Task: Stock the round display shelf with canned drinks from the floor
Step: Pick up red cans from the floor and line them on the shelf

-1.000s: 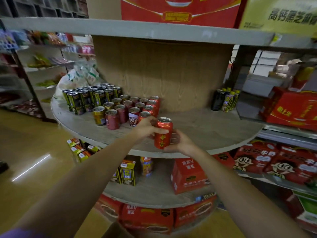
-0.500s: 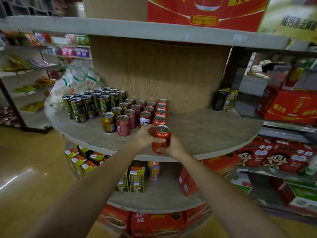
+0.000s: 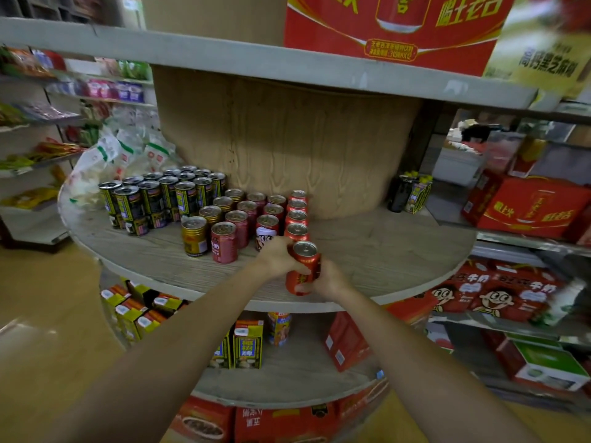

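A red drink can (image 3: 303, 262) stands upright on the round wooden shelf (image 3: 399, 251), at the front end of a row of red cans (image 3: 296, 215) running back toward the central column. My left hand (image 3: 276, 255) grips the can from the left and my right hand (image 3: 327, 279) holds it low on the right. Several dark red cans (image 3: 238, 223), a gold can (image 3: 194, 236) and a group of dark yellow-labelled cans (image 3: 160, 199) stand to the left.
The wood-grain central column (image 3: 287, 148) rises behind the cans. White bags (image 3: 121, 155) lie at the shelf's left, dark bottles (image 3: 409, 193) at its right. Lower tiers hold drink cartons (image 3: 248, 345) and red boxes (image 3: 347, 343). Red gift boxes (image 3: 527, 206) fill racks on the right.
The can has come down and forward-left into line with the row of red cans, both hands staying on it. The camera has moved closer to the shelf.
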The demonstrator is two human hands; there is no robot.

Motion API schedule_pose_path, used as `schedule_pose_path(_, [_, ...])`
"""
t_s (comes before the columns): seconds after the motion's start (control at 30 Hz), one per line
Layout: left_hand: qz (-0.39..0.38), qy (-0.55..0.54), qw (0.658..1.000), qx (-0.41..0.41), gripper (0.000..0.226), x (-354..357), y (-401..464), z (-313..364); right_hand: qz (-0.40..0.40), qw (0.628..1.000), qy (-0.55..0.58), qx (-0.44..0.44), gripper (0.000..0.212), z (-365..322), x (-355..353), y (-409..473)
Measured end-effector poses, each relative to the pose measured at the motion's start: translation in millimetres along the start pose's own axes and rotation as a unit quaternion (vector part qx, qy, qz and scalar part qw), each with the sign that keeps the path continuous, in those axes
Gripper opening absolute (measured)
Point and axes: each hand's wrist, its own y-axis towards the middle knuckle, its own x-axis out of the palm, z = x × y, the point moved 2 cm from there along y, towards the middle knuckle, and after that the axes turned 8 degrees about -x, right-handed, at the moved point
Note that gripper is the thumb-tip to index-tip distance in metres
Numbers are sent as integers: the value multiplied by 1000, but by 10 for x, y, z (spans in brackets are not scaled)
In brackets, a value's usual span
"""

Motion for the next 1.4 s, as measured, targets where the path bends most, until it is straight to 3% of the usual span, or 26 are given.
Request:
schedule_pose_path(0.13, [24, -10, 998, -53, 52, -41, 59, -133, 16, 1000, 21, -5, 75, 60, 110, 72])
schedule_pose_path(0.6, [77, -54, 988, -121, 63, 43, -3, -213, 61, 997, -39, 16, 69, 8, 260, 89])
schedule_pose_path(0.67, [77, -48, 988, -127, 56, 43, -23, -240, 70, 997, -40, 11, 67, 20, 236, 19])
schedule_pose_path(0.77, [68, -58, 987, -133, 28, 52, -88, -277, 93, 993, -65, 12, 57, 69, 120, -100])
schedule_pose_path(0.83, [57, -40, 989, -131, 13, 84, -163, -241, 109, 990, -89, 20, 48, 134, -6, -172])
schedule_pose_path(1.03, [-3, -12, 996, -89, 10, 554, -304, -77, 153, 984, -85, 14, 27, 547, -329, -486])
schedule_pose_path(1.2, [-118, -11, 991, -68, 10, 1284, -380, 47, 164, 981, -97, 45, 16, 991, -576, -916])
schedule_pose_path(1.4, [-151, 188, 970, -3, 5, 2214, -348, -119, 90, 974, -130, 160, 18, 1824, -710, -1550])
